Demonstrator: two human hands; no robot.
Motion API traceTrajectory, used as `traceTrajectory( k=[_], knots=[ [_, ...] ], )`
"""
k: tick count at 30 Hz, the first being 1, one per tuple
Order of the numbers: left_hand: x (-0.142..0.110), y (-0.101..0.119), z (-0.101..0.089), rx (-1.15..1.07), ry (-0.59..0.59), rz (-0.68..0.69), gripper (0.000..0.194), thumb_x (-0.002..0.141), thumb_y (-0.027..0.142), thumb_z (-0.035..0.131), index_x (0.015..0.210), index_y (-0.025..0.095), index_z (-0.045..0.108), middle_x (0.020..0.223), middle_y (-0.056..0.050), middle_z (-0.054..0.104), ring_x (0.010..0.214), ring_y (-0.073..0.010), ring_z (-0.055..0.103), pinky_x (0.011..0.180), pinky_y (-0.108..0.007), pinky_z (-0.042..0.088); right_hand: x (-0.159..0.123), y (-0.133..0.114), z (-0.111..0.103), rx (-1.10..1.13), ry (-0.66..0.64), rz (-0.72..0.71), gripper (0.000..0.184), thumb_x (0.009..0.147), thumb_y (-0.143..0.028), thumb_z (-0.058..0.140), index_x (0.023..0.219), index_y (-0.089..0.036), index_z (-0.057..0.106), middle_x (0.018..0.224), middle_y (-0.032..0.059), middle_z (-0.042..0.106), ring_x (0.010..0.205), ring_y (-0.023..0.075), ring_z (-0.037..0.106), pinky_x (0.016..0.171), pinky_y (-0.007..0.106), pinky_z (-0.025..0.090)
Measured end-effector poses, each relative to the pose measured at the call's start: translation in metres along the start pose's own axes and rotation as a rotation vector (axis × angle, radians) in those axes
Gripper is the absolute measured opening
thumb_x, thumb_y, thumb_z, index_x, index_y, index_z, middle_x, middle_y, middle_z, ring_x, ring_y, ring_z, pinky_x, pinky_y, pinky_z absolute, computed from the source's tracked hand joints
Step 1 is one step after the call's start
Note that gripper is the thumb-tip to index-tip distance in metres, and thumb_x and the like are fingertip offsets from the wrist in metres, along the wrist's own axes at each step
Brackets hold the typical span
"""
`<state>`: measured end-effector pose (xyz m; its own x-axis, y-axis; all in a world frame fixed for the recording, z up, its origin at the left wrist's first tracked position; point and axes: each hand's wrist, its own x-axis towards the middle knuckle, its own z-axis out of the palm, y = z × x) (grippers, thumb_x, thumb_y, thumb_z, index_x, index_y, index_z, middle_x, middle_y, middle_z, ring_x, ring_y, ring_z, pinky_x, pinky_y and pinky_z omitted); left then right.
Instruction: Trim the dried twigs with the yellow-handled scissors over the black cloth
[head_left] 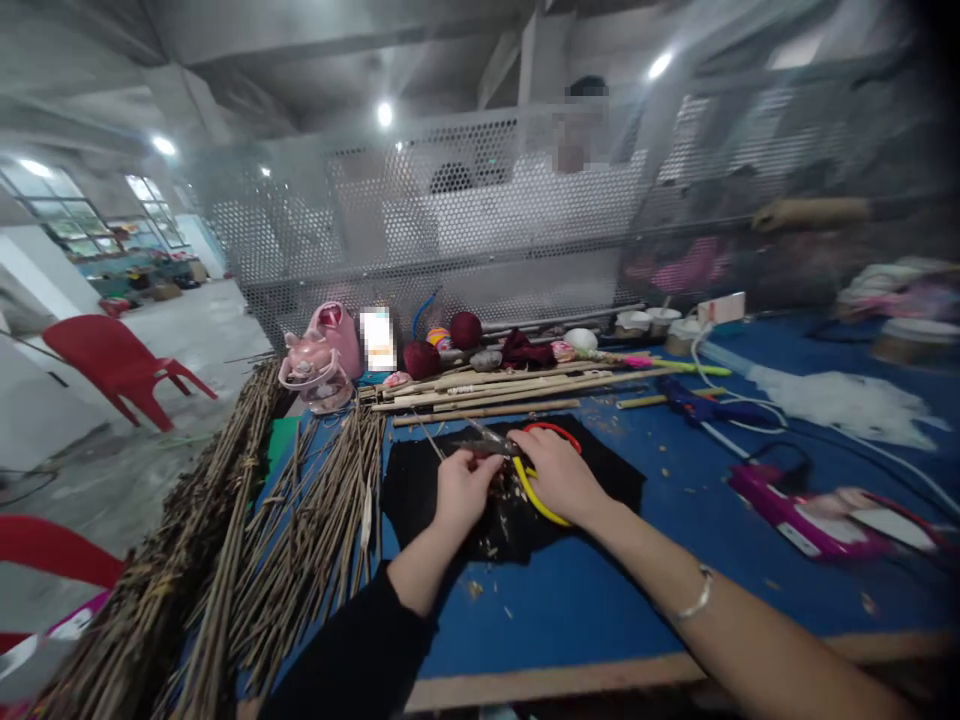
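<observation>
Scissors (523, 478) with red and yellow handles sat gripped in the right hand (555, 470) above black cloth (409, 490). From my remote seat I judged it a trimming step — the left hand (463, 490) pinched its fingertips near the blades (487, 438), on what I couldn't tell. Cutting further, I reckoned, called for fingertips clear of the edges.

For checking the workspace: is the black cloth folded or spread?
Spread: the black cloth lies wide on the blue tabletop, showing beyond left hand and right hand.

Scissors (523, 484) w/ red/yel. handles over blk. cloth (411, 490), blades ptg. L.
</observation>
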<state>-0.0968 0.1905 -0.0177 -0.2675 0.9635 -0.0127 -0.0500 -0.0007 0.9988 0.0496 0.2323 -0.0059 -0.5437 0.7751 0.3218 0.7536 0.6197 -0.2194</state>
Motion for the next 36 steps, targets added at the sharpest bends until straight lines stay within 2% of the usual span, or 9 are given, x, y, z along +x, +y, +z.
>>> traceTrajectory(
  k=[2,6,9,14,18,24,30,36],
  knots=[
    [-0.001,0.008,0.000,0.029,-0.021,0.047,0.019,0.065,0.029,0.063,0.069,0.011,0.062,0.053,-0.001,0.059,0.044,-0.0081,0.050,0.041,-0.018,0.040,0.001,-0.002,-0.007,0.008,0.036,-0.016,0.040,0.072,-0.014,0.048,0.112,-0.016,0.049,0.093,0.0076,0.053,0.090,0.0189,0.046,0.080,0.028,0.036],
    [0.003,0.019,0.000,0.037,0.026,0.085,0.023,0.066,0.032,0.062,0.075,0.011,0.063,0.058,-0.002,0.060,0.048,-0.0091,0.052,0.041,-0.018,0.040,0.012,-0.010,-0.015,0.025,0.094,-0.030,0.038,0.072,-0.014,0.048,0.110,-0.017,0.050,0.095,0.0073,0.054,0.091,0.0180,0.047,0.082,0.028,0.035],
    [0.005,0.017,-0.003,0.030,0.056,0.104,0.025,0.068,0.034,0.061,0.077,0.010,0.064,0.059,-0.002,0.060,0.048,-0.0085,0.051,0.041,-0.017,0.038,0.015,-0.015,-0.008,0.056,0.141,0.001,0.040,0.071,-0.012,0.047,0.111,-0.016,0.050,0.097,0.0082,0.055,0.095,0.0186,0.046,0.083,0.029,0.035],
    [0.004,0.010,-0.002,0.041,-0.024,0.156,0.026,0.069,0.034,0.060,0.078,0.011,0.065,0.060,-0.002,0.060,0.047,-0.0072,0.047,0.041,-0.016,0.037,0.009,-0.005,0.005,0.132,0.175,-0.012,0.038,0.072,-0.013,0.048,0.109,-0.016,0.051,0.097,0.0079,0.055,0.094,0.0186,0.047,0.082,0.029,0.036],
    [0.005,0.009,0.002,-0.006,-0.059,0.104,0.027,0.068,0.035,0.060,0.078,0.011,0.066,0.057,-0.001,0.058,0.045,-0.0071,0.046,0.040,-0.016,0.037,0.010,0.003,0.008,0.166,0.150,0.014,0.037,0.072,-0.018,0.050,0.109,-0.018,0.050,0.099,0.0075,0.054,0.094,0.0192,0.047,0.082,0.030,0.037],
    [0.006,0.006,0.006,-0.070,-0.071,0.058,0.029,0.065,0.036,0.062,0.081,0.011,0.067,0.059,-0.001,0.060,0.047,-0.0078,0.049,0.041,-0.018,0.039,0.012,0.001,0.013,0.220,0.100,0.024,0.040,0.073,-0.024,0.054,0.113,-0.018,0.048,0.102,0.0082,0.053,0.095,0.0200,0.047,0.082,0.032,0.036],
    [0.003,0.005,0.006,-0.022,-0.078,0.079,0.030,0.067,0.036,0.061,0.082,0.011,0.068,0.057,-0.001,0.060,0.044,-0.0069,0.047,0.040,-0.017,0.038,0.007,-0.001,0.009,0.198,0.100,0.037,0.041,0.074,-0.025,0.054,0.113,-0.019,0.047,0.105,0.0082,0.052,0.096,0.0206,0.045,0.082,0.033,0.034],
    [0.002,0.004,0.004,0.059,-0.024,0.110,0.030,0.067,0.038,0.060,0.077,0.010,0.068,0.058,-0.002,0.061,0.044,-0.0075,0.047,0.040,-0.018,0.039,0.007,-0.004,0.006,0.181,0.117,0.029,0.037,0.075,-0.026,0.054,0.111,-0.020,0.050,0.098,0.0072,0.053,0.090,0.0191,0.048,0.080,0.030,0.035]
  ],
)
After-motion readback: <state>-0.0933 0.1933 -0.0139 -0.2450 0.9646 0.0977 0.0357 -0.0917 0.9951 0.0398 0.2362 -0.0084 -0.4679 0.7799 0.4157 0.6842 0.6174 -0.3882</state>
